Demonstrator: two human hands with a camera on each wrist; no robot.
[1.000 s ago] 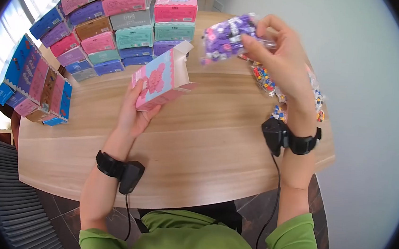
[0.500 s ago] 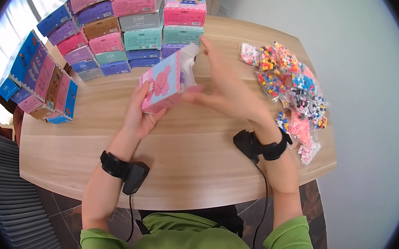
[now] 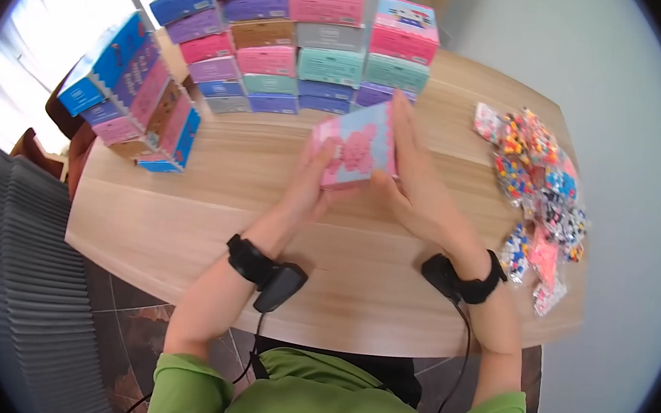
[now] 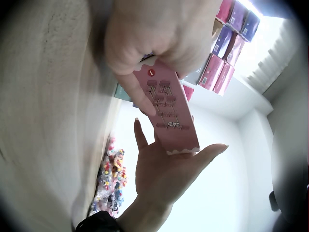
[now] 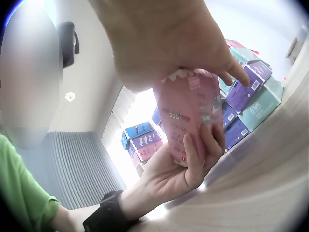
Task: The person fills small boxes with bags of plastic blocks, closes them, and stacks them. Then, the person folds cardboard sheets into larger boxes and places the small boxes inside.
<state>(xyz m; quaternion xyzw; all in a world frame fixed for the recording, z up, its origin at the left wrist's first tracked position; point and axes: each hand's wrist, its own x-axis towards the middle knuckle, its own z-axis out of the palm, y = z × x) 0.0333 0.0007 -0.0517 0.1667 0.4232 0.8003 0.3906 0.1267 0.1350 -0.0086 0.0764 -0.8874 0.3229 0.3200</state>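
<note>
Over the table (image 3: 355, 287), left of the bagged pieces (image 3: 556, 212): my pink box (image 3: 370, 130).
Only the head view shows its pictured front (image 3: 355, 152); my left hand (image 3: 306, 187) grips it, my straight-fingered right hand (image 3: 425, 185) touches its right end.

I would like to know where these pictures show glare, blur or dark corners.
All three views: dark corners; head: overexposed white curtain, softly blurred print on the pink box; left wrist: washed-out white background, unsharp bags; right wrist: white glare beside the pink box, smooth blurred oval at upper left.
</note>
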